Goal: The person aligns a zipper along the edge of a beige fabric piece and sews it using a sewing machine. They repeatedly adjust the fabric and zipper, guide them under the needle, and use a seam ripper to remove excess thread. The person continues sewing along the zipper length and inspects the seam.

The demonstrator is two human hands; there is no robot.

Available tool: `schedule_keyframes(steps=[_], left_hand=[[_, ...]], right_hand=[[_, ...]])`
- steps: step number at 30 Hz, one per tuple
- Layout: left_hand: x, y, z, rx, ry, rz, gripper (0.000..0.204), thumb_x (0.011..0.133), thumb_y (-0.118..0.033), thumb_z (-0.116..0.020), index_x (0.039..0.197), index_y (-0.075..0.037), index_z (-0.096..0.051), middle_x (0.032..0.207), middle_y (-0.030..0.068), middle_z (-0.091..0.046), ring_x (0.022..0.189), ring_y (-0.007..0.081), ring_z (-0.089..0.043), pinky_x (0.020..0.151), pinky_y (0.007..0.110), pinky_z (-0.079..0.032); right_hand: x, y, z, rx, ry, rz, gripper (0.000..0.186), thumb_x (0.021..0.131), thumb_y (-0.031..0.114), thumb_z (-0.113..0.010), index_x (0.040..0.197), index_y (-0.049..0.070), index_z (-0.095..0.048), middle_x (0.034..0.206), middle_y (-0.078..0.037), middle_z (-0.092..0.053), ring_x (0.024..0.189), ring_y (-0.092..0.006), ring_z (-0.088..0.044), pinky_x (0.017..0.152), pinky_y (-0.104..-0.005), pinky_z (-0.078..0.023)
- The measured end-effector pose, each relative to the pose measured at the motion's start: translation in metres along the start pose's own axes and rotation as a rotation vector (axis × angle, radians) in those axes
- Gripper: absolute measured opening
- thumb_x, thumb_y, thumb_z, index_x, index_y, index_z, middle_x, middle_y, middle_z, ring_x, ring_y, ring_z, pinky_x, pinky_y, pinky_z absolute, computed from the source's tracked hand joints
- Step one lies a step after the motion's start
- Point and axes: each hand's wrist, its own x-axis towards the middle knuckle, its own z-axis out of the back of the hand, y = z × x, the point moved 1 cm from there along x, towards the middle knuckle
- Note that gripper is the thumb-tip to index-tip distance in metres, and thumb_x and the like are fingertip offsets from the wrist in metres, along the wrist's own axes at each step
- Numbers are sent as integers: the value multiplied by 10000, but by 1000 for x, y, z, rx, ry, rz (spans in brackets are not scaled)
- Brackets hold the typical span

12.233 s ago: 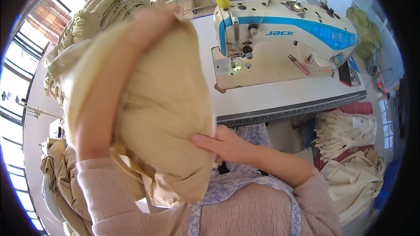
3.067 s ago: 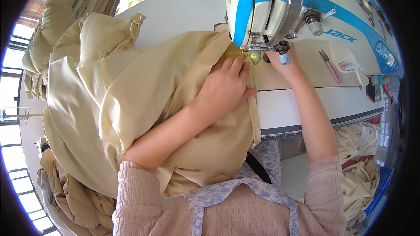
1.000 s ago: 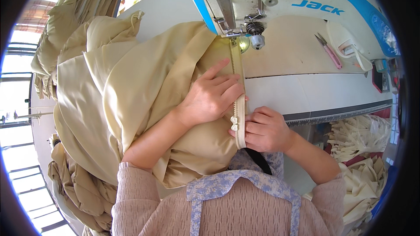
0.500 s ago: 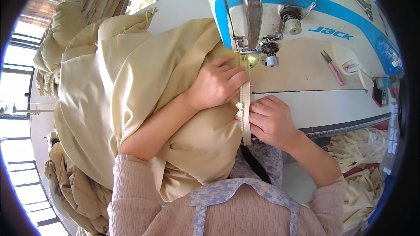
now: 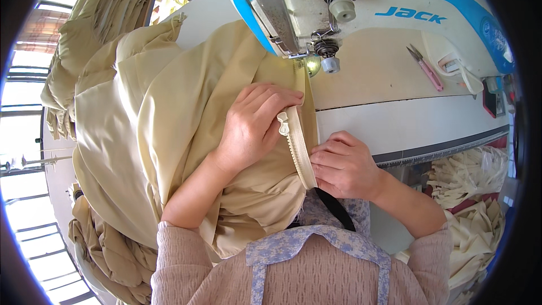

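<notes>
Beige satin-like fabric [image 5: 186, 113] spreads over the table and down across my lap. A cream zipper [image 5: 300, 155] with a pale slider [image 5: 283, 123] runs along its right edge, curving below the sewing machine's needle area. My left hand [image 5: 255, 117] lies on the fabric, thumb and forefinger closed on the zipper's upper end beside the slider. On the other side, my right hand [image 5: 345, 165] has its fingers bent together against the zipper's lower stretch; its fingertips are partly hidden. Above both hands is the white and blue sewing machine [image 5: 305, 14], its small lamp lit.
Pink-handled thread snips [image 5: 429, 73] lie on the machine bed at right. A ruler strip [image 5: 446, 146] follows the table's front edge. Piled beige pieces [image 5: 471, 181] sit below at right, and padded beige bundles [image 5: 84, 51] stand at left. A black strap [image 5: 334, 210] hangs near my lap.
My left hand has moved left and down from the needle area. The zipper now slants left toward its upper end, its slider farther left. My right hand has moved slightly down.
</notes>
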Motion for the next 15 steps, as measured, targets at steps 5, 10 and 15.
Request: schedule_keyframes(steps=[5,10,15], left_hand=[[2,-3,-10,141,103,-210,287,726,-49,-710,1012,-71,-696,1108,47,-753,1051,249,-710,1007,462,-503],[2,1,-17,202,63,-314,342,637,-108,-713,972,-60,-664,1006,39,-712,945,214,-686,934,425,-504],[2,8,-21,212,33,-337,348,637,-115,-710,978,-57,-664,954,28,-700,889,198,-682,890,395,-496]], right_hand=[[0,0,2,-12,4,0,163,671,148,-813,769,88,-698,879,7,-668,878,-166,-651,850,-336,-492],[-1,-1,1,-31,14,11,174,667,165,-814,773,93,-697,900,4,-681,893,-167,-659,852,-341,-486],[3,-1,2,-45,-3,-15,179,670,163,-813,789,99,-696,899,5,-682,868,-167,-657,839,-340,-482]])
